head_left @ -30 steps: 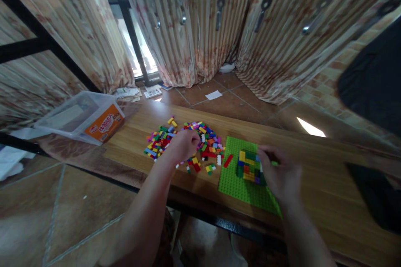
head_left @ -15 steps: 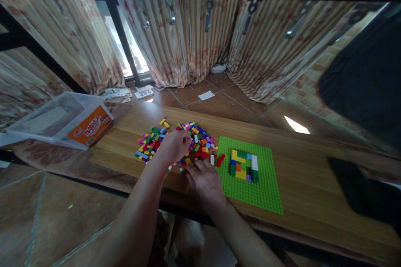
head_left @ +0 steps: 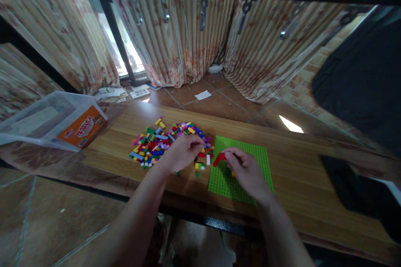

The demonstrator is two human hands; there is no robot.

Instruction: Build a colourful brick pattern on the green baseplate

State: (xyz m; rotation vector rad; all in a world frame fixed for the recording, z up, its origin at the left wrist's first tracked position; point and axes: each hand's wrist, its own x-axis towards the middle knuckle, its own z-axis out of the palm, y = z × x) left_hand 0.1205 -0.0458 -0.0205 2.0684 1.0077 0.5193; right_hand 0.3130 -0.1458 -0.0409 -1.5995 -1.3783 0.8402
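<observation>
My room is dim, lit mostly by daylight through the window gap (head_left: 130, 52), which is blown out to white beside the shaded pleated curtains (head_left: 200, 46). A hard sunlit patch (head_left: 290, 124) glares on the tiled floor (head_left: 232, 109), and a pale sheen lies on the far left of the bench (head_left: 300, 179). My right grip (head_left: 244, 171) shades the green baseplate (head_left: 219, 185). The loose bricks (head_left: 153, 146) look soft; wide-angle distortion stretches the clear plastic tub (head_left: 72, 108) at left.
</observation>
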